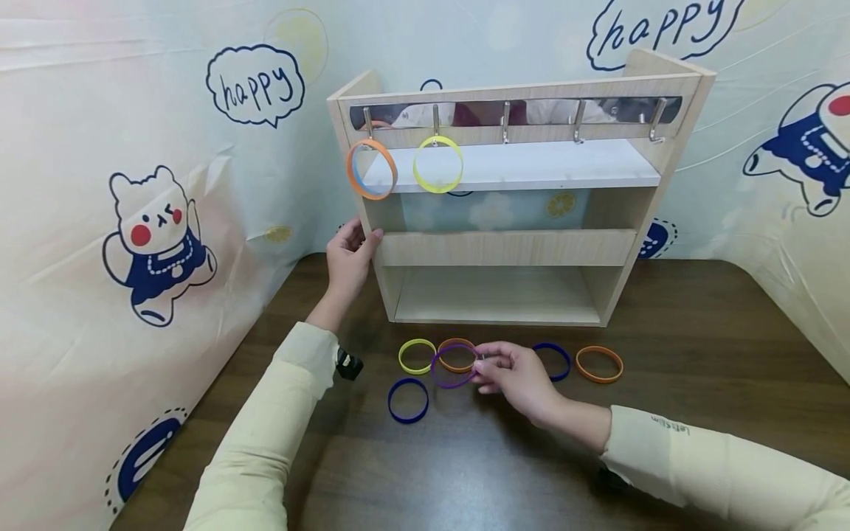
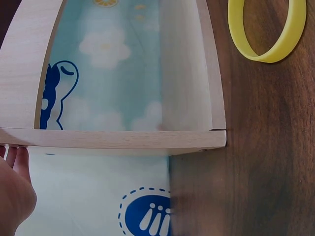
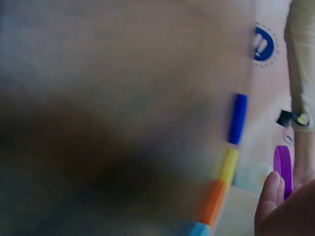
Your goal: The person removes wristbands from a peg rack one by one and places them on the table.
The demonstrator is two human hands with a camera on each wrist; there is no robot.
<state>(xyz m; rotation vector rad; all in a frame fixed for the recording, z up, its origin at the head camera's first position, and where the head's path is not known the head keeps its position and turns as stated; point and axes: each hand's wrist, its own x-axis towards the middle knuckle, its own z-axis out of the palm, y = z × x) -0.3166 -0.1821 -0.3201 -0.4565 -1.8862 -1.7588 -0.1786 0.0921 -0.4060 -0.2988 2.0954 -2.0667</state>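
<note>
My right hand (image 1: 514, 376) pinches a purple wristband (image 1: 454, 366) by its right side, between thumb and fingertips. In the head view the band overlaps an orange wristband (image 1: 458, 344) on the table. In the right wrist view the purple wristband (image 3: 283, 167) stands edge-on beside the thumb. My left hand (image 1: 350, 258) grips the left side panel of a wooden shelf rack (image 1: 508, 247), thumb at its front edge. In the left wrist view its fingertips press the panel's outer face. An orange wristband (image 1: 392, 171) and a yellow wristband (image 1: 458, 177) hang from the two leftmost hooks.
On the table (image 1: 478, 472) lie a yellow wristband (image 1: 417, 370), a dark blue one (image 1: 392, 409), another dark blue wristband (image 1: 566, 361) and an orange band (image 1: 600, 380). A light blue piece (image 3: 199, 228) shows in the right wrist view. Printed cloth (image 1: 166, 280) surrounds the table.
</note>
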